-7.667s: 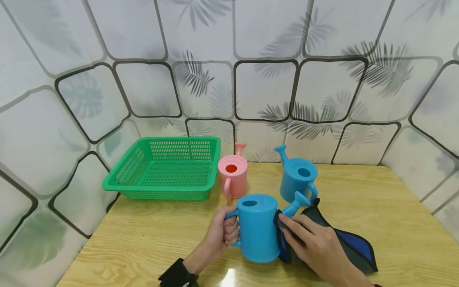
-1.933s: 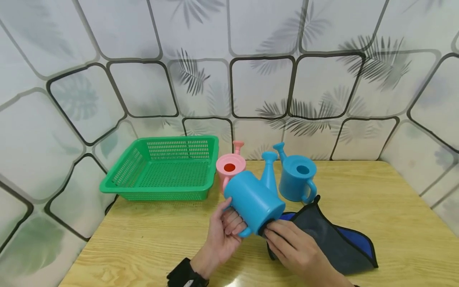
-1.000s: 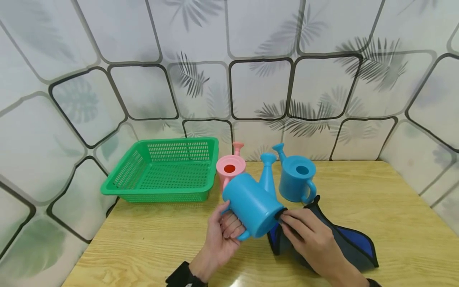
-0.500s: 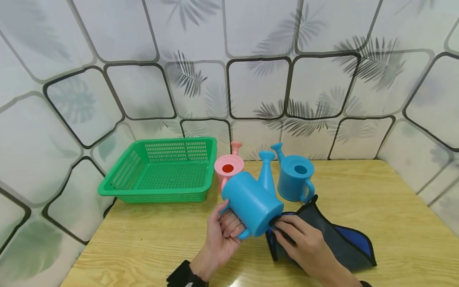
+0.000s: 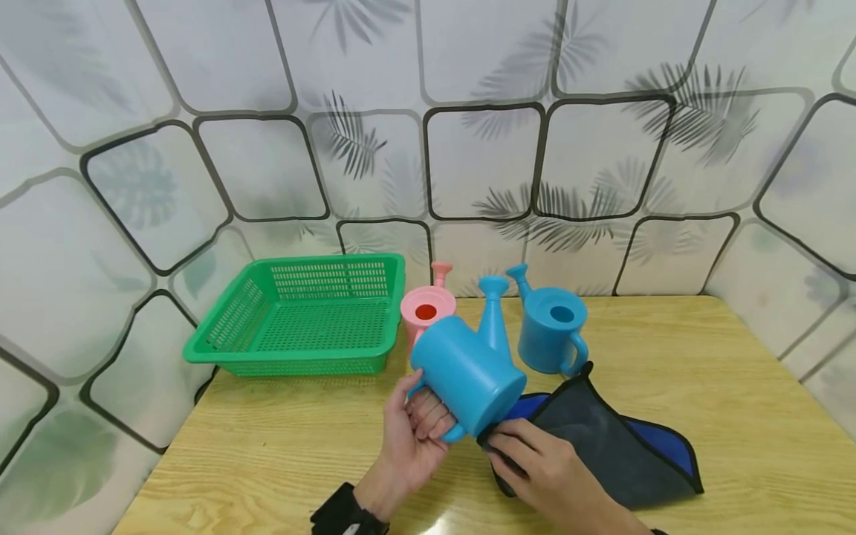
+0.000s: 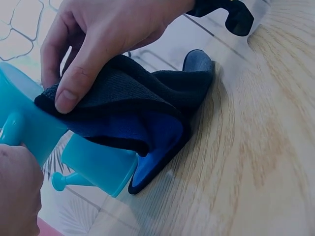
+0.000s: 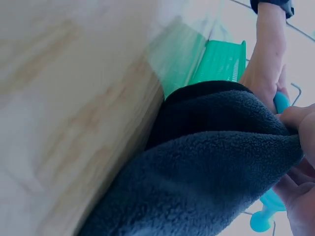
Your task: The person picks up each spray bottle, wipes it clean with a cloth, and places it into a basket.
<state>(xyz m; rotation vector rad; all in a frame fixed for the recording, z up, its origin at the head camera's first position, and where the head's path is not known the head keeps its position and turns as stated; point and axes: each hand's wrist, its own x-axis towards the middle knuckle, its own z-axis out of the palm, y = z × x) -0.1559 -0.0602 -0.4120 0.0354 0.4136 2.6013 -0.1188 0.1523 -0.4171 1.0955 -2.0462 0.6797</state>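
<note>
My left hand [image 5: 417, 438] grips the handle of a light-blue watering can [image 5: 468, 375] above the table. The can is tilted, its spout pointing up and its base turned down to the right. With thumb and fingers, my right hand [image 5: 545, 464] pinches a corner of a dark grey cloth [image 5: 602, 438] with blue lining and black edging, at the can's base. The left wrist view shows the pinched cloth [image 6: 133, 91] by the base rim. Much of the cloth lies bunched on the table. The base's underside is hidden in the head view.
A green basket [image 5: 301, 364] stands back left. Right of it are a pink watering can [image 5: 428, 301], partly behind the held one, and another blue watering can [image 5: 551, 334], both upright on the wooden table [image 5: 702, 371]. A patterned backdrop [image 5: 488, 163] rises behind.
The held can was upright with the cloth against its side; it has since been tilted, spout up. Lately my right hand has shifted with the cloth down and left along the base.
</note>
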